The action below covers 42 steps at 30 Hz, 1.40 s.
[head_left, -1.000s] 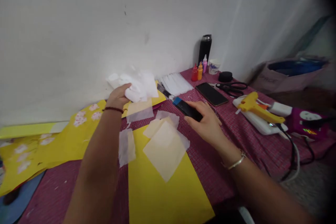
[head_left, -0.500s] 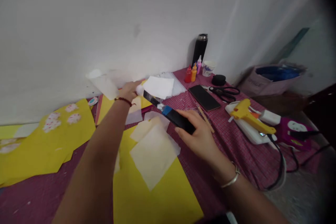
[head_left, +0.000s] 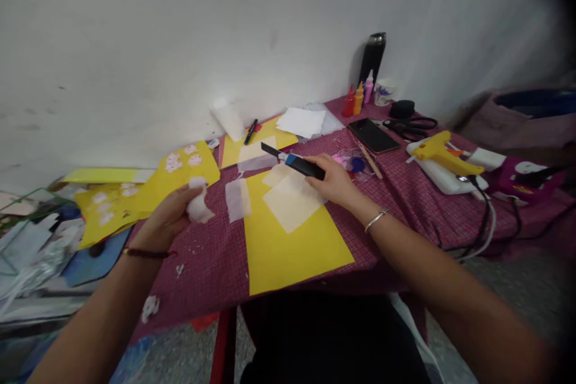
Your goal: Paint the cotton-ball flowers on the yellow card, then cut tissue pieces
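Observation:
My left hand [head_left: 173, 216] is closed around a crumpled piece of white tissue [head_left: 198, 201], held over the left part of the table. In my right hand [head_left: 333, 179] is a utility knife [head_left: 306, 166] with a black handle and a blue section; its dark blade is out and points up and left. Below the knife lies a yellow sheet [head_left: 297, 258] with pale squares of thin paper [head_left: 292, 201] on its upper part. A separate whitish paper piece [head_left: 237, 199] overlaps that sheet's left edge.
Yellow cutouts with pink-spotted white patches [head_left: 180, 174] lie at left. Along the back are a white roll [head_left: 228, 120], a black marker [head_left: 251, 132] and white paper [head_left: 301, 122]. A phone [head_left: 372, 135], scissors [head_left: 411, 128] and a yellow glue gun [head_left: 445, 153] stand right.
My left hand has come back from the far side of the table toward the near left, with white tissue in it. My right hand still holds the knife. The view has shifted left and down.

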Motion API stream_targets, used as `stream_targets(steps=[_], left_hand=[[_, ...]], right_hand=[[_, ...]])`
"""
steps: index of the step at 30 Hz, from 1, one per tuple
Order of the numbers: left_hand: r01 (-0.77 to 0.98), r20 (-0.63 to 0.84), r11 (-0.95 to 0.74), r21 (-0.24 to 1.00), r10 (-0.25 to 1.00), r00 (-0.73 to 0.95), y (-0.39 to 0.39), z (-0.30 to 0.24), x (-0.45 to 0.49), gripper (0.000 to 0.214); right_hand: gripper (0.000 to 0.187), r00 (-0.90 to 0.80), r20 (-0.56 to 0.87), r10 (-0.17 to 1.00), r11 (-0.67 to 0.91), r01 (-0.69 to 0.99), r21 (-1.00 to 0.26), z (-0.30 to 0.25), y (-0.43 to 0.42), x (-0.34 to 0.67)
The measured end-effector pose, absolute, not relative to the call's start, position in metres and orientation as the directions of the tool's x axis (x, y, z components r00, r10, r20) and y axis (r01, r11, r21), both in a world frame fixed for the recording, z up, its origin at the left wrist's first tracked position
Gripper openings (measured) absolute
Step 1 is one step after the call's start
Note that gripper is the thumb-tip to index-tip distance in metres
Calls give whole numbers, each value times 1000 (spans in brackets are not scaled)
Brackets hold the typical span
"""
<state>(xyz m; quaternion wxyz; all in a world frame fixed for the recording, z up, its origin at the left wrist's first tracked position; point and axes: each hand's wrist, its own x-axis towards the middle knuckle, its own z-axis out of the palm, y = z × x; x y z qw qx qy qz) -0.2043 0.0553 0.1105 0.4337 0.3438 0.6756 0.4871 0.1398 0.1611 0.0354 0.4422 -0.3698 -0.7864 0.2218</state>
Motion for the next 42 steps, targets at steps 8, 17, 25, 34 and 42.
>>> stream_targets(steps=[8,17,25,34,42], left_hand=[[290,-273,371,882,904,-328,48,69,-268,35],[888,73,181,423,970,-233,105,72,-264,43],[639,-85,173,750,982,-167,143,57,-216,57],[185,-7,95,978,905,-426,119,99,-203,57],[-247,-3,-86,965,940,-340,78,126,-135,36]], right_hand=[[48,-449,492,746,663,434,-609,19,164,134],[48,-472,476,742,664,423,-616,24,159,135],[47,-468,476,744,661,412,-628,27,157,135],[42,-672,326,665,730,490,-477,33,148,131],[55,-683,280,674,682,431,-591,33,139,125]])
